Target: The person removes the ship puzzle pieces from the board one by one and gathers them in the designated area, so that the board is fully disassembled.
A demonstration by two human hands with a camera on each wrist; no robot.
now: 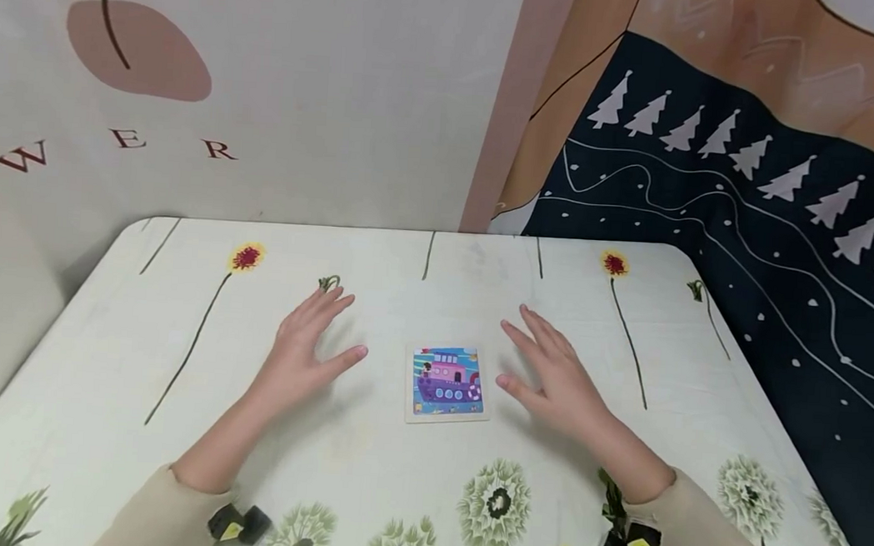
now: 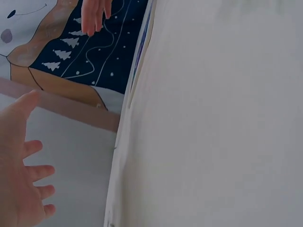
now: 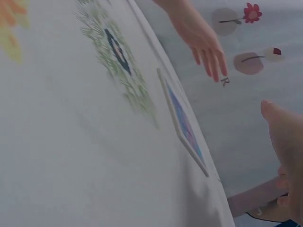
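A small square picture puzzle (image 1: 449, 382) with a pale frame lies flat on the table, showing a pink and purple boat on blue. Left of it my left hand (image 1: 306, 353) hovers with fingers spread and thumb toward the puzzle, touching nothing. On the other side my right hand (image 1: 554, 376) is held in the same way, fingers apart and holding nothing. From the right wrist view the puzzle (image 3: 184, 125) appears edge-on, and the left hand (image 3: 201, 42) hangs beyond it. The left wrist view shows the left hand's (image 2: 21, 165) extended fingers and only a thin edge of the puzzle.
A white cloth with printed flowers covers the table (image 1: 365, 461). Behind it hangs a pale curtain (image 1: 343, 92) with letters, and at the right a dark cloth (image 1: 713, 181) with printed trees. Dark wrist straps (image 1: 240, 525) show near both sleeves.
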